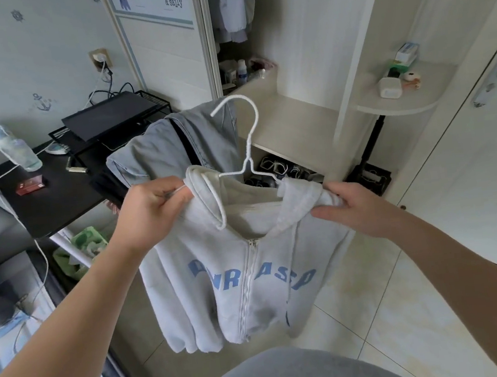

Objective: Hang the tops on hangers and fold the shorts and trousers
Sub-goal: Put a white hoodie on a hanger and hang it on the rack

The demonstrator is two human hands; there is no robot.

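A light grey zip-up hoodie (244, 269) with blue letters across the chest hangs in mid-air in front of me, zipped shut. A white wire hanger (248, 145) sits inside its neck, hook pointing up. My left hand (154, 211) grips the hoodie's left shoulder together with the hanger's arm. My right hand (351, 207) pinches the bunched fabric at the right shoulder. Behind the hoodie, a pale blue denim garment (168, 144) with a dark strap hangs draped, partly hidden.
An open white wardrobe (291, 115) with a shelf and hanging clothes stands ahead. A black desk (56, 194) with a monitor, wire rack and water bottle is at left. A rounded side shelf (401, 99) with small items is at right. The floor is pale tile.
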